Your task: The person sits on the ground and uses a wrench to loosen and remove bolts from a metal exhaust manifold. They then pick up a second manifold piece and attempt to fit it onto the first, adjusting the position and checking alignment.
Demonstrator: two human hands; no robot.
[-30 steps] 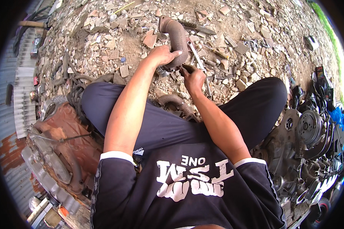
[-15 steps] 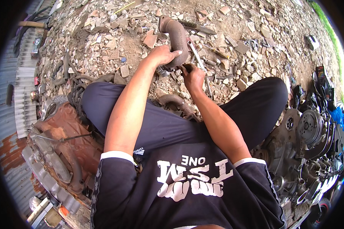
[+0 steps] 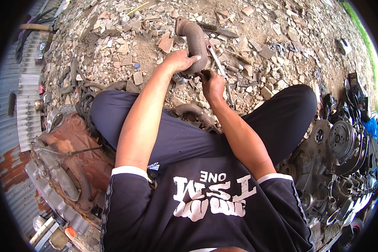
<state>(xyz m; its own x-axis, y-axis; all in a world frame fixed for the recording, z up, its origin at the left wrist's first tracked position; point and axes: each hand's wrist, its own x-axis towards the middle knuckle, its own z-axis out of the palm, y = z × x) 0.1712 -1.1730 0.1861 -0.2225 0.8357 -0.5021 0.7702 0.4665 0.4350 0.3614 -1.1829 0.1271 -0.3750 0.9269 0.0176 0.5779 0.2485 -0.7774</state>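
Observation:
A rusty, curved metal pipe [image 3: 195, 38] with a flange at its far end stands in front of me, above the stony ground. My left hand [image 3: 179, 61] grips its near bend from the left side, thumb laid across the top. Close against the pipe's near end, my right hand [image 3: 212, 84] is closed with fingertips pinched together; whatever they hold is too small and dark to make out. Just left of that end is a small grey metal fitting [image 3: 179, 79]. A second rusty curved pipe [image 3: 192, 110] lies between my crossed legs.
Right of the pipe lies a long spanner [image 3: 215, 58], and beyond it a dark brush-like tool [image 3: 217, 29]. A rusty engine casing [image 3: 82, 143] sits by my left leg. Pulleys [image 3: 342, 140] and other engine parts crowd my right side. Broken tile and stones cover the ground.
Hardly anything differs. Both hands stay in place at the pipe, with only a very slight shift of the pipe and the right fingers.

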